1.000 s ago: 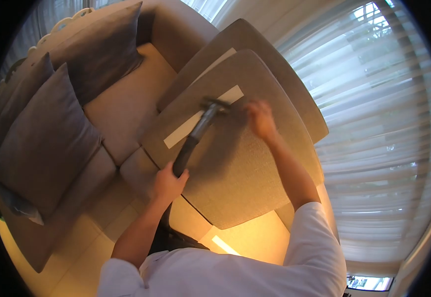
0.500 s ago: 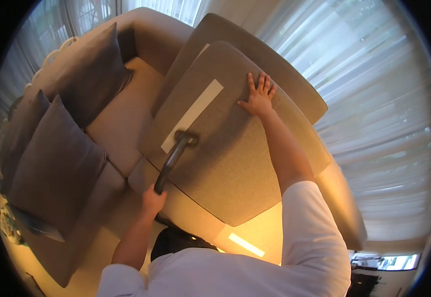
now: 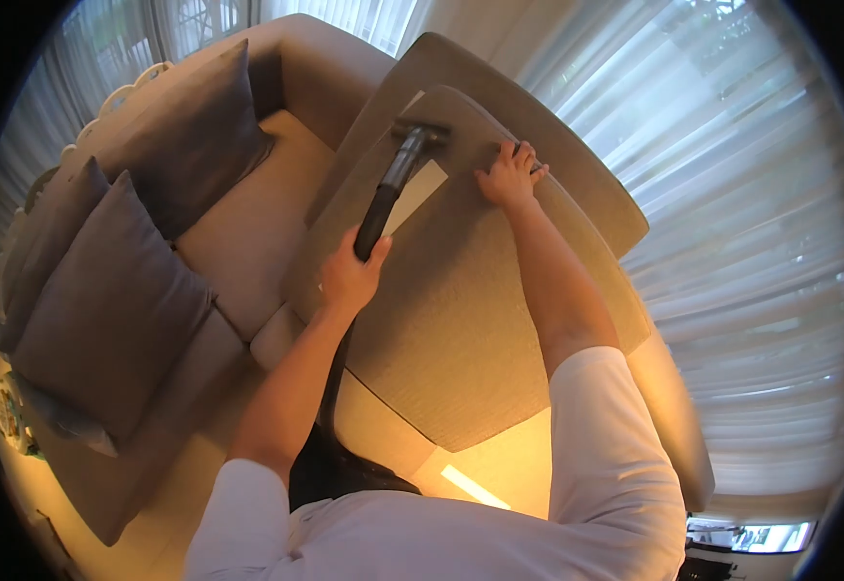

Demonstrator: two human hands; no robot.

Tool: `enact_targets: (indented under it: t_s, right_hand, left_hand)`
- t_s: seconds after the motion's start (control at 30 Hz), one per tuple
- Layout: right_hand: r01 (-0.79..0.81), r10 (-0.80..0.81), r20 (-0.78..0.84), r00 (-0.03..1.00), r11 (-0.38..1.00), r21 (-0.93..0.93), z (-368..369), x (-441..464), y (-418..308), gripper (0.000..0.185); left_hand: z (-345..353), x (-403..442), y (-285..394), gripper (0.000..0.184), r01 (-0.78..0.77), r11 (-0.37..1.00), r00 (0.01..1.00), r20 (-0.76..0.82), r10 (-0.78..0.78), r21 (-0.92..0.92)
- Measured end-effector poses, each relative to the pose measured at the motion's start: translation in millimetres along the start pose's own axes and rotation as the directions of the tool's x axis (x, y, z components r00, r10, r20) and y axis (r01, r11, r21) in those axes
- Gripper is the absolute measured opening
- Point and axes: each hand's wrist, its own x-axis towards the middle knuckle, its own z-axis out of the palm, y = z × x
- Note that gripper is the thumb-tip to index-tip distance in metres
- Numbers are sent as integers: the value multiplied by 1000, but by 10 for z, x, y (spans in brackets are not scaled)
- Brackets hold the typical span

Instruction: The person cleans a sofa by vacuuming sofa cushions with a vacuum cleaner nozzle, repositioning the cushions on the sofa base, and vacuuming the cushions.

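Observation:
My left hand (image 3: 349, 276) is wrapped round the dark handle of a vacuum cleaner hose (image 3: 379, 218). At its far end, the flat upholstery nozzle (image 3: 424, 132) rests on a grey-beige sofa cushion (image 3: 451, 300), near the cushion's upper end. A pale strip (image 3: 417, 198) lies on the cushion, partly hidden behind the tube. My right hand (image 3: 510, 178) is on the same cushion at its upper right edge, with fingers bent and gripping there. The black hose runs down past my left forearm towards my body.
Behind the cushion leans another one (image 3: 586, 179). Several dark pillows (image 3: 117, 305) lie along the sofa (image 3: 238, 223) on the left. Sheer curtains (image 3: 741, 242) hang at the right and back. Warm light falls on the surface below the cushion, beside a bright strip (image 3: 475, 486).
My left hand has pushed the vacuum nozzle up along the cushion, from the pale strip's lower end to beyond its upper end. My right hand's spread fingers have bent at the cushion's edge.

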Motion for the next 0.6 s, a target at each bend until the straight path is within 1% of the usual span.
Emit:
enact_targets:
  t_s: [0.03, 0.07, 0.1, 0.13, 0.17, 0.2, 0.23, 0.27, 0.33, 0.37, 0.4, 0.43, 0.47, 0.5, 0.53, 0.57, 0.6]
  right_hand:
    - [-12, 13, 7, 1000, 998, -54, 44, 18, 7, 88]
    - [-12, 12, 8, 1000, 998, -69, 64, 102, 17, 88]
    - [-32, 30, -23, 999, 994, -101, 148, 91, 52, 96]
    - [-38, 33, -46, 998, 990, -133, 265, 74, 85, 105]
    - [-47, 47, -4, 999, 985, -167, 305, 72, 128, 108]
    - [-49, 57, 36, 998, 980, -194, 278, 114, 164, 112]
    - [-44, 47, 9, 999, 978, -205, 333, 125, 203, 113]
    - [-40, 39, -9, 999, 977, -210, 421, 123, 248, 114]
    - [4, -9, -25, 1000, 982, -188, 549, 103, 335, 124]
    - [17, -24, -34, 999, 982, -186, 631, 154, 418, 127]
    - [28, -39, -55, 998, 982, -186, 717, 207, 494, 130]
    - [35, -40, -23, 999, 983, -178, 786, 231, 524, 130]
    - [30, -41, -50, 998, 981, -194, 830, 232, 546, 130]
    - [25, -43, -80, 996, 977, -211, 847, 218, 552, 130]
    - [31, -45, -62, 997, 977, -211, 846, 216, 531, 130]
    - [6, -15, -44, 999, 977, -213, 829, 209, 497, 129]
    - [-13, 6, -33, 999, 975, -222, 812, 149, 424, 129]
  left_hand:
    - [75, 190, 52, 57, 20, 999, 1000, 18, -20, -38]
    - [153, 395, 100, 57, -68, 993, 998, -25, 66, -92]
    - [255, 498, 90, 57, -129, 981, 991, -64, 120, -142]
    - [347, 610, 127, 55, -173, 976, 983, -89, 163, -130]
    - [403, 724, 180, 53, -217, 971, 972, -113, 205, -105]
    - [464, 794, 228, 52, -195, 975, 979, -86, 187, -102]
    - [504, 796, 168, 50, -165, 982, 986, -53, 161, -96]
    - [520, 759, -11, 50, -106, 991, 994, -46, 102, -79]
    - [519, 624, -403, 46, 2, 1000, 996, 89, -1, -17]
    - [458, 490, -674, 47, -26, 1000, 998, 55, 26, -12]
    - [509, 292, -1123, 47, 18, 999, 999, 28, -19, 37]
    - [540, 59, -1625, 48, 54, 995, 999, -2, -54, 78]
    - [388, -206, -1985, 47, 237, 970, 969, 62, -239, 46]
    - [185, -525, -2319, 46, 412, 911, 903, 127, -411, 24]
    - [32, -864, -2723, 46, 459, 885, 885, 53, -463, 76]
    - [-123, -1188, -3196, 46, 453, 885, 890, 8, -457, 107]
    - [-216, -1459, -3533, 47, 448, 885, 894, -38, -447, 127]
